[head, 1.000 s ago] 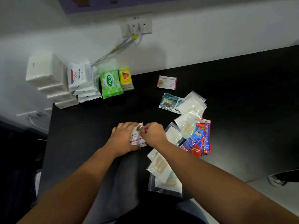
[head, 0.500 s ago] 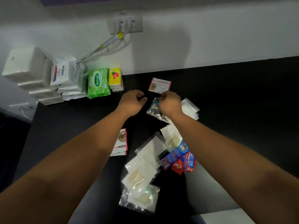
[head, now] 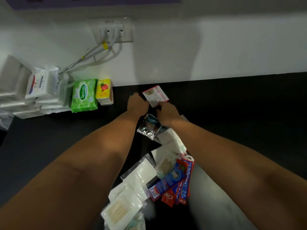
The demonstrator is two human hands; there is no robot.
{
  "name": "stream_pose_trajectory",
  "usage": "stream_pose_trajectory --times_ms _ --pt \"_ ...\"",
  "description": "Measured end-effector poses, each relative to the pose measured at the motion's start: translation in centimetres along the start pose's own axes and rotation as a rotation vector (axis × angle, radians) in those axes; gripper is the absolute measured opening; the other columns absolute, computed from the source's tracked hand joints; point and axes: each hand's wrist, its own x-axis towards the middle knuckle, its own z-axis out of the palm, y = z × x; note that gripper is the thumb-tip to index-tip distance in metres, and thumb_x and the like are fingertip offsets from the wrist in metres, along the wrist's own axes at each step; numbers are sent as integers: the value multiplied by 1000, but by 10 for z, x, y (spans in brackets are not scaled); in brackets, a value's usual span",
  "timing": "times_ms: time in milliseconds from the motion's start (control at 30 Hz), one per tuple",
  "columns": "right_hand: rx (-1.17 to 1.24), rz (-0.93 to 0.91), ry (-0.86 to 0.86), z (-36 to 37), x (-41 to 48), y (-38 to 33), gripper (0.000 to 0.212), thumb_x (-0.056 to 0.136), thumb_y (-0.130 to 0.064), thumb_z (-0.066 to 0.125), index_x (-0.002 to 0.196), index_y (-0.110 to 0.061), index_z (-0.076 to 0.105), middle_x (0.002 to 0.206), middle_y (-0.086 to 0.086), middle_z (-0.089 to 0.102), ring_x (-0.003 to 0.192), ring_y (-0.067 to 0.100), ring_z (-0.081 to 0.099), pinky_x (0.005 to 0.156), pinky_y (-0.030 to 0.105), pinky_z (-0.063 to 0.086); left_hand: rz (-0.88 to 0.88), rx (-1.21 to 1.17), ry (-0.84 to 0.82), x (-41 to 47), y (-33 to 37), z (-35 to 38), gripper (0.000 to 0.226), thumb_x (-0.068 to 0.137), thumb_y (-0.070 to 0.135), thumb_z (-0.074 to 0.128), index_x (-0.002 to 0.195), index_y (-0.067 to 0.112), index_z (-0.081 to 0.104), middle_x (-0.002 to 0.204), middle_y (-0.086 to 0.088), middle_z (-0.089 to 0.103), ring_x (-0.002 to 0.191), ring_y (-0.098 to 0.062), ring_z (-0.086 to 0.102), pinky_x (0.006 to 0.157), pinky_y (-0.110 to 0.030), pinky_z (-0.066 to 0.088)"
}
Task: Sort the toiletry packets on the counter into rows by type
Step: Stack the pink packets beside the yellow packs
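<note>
Black, matte counter (head: 232, 113) runs from the near edge to a white wall (head: 216, 47). Nearest lie clear plastic bags (head: 123, 211), flat and glossy, one showing a bundle of pale sticks. Just beyond them, glossy red and blue sachets (head: 176, 185) are fanned out, overlapping one another. Farther on sit white packets (head: 172, 141), and touching them a crinkled silver foil packet (head: 149, 128).

Both bare forearms stretch forward over this pile, converging. The left hand (head: 137, 104) is knuckles-up with its fingers curled, its fingertips at the left corner of a pink-edged packet (head: 155, 95). The right hand (head: 167, 112) reaches from the near side, its fingertips covering the packet's near corner. Whether either hand pinches the packet or only touches it, I cannot tell. That packet is a flat white rectangle with pink borders, lying close to the wall, apart from the pile.

To the far left, against the wall, stand a green soft pack (head: 83, 95), a small yellow pack (head: 103, 90) just beside it, white soap boxes (head: 39, 85) and stacked white bundles (head: 11, 77). Grey cables (head: 93, 55) rise to a wall socket (head: 114, 30).
</note>
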Motion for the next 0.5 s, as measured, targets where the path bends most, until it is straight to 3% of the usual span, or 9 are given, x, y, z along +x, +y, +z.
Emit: stream_pose_trajectory --times_ms 233,367,500 --pt "-132 -72 -96 -2 -1 3 34 97 -4 48 129 -9 57 123 13 64 104 25 65 88 37 56 -11 -57 -104 18 14 4 53 86 20 72 129 -2 49 128 -18 58 115 -30 59 82 -31 47" --pt "-166 -151 -153 -9 0 8 35 100 -10 46 134 -13 56 128 11 63 111 25 63 96 37 52 -79 -86 -133 22 19 13 32 87 24 74 108 2 67 110 -14 70 94 -24 68 70 -29 51" --pt "-93 -184 -139 -18 0 15 32 100 -17 46 126 -20 64 120 7 67 104 22 65 93 33 52 -15 -62 -118 14 19 17 30 91 23 66 113 3 68 111 -14 70 100 -27 68 79 -33 55"
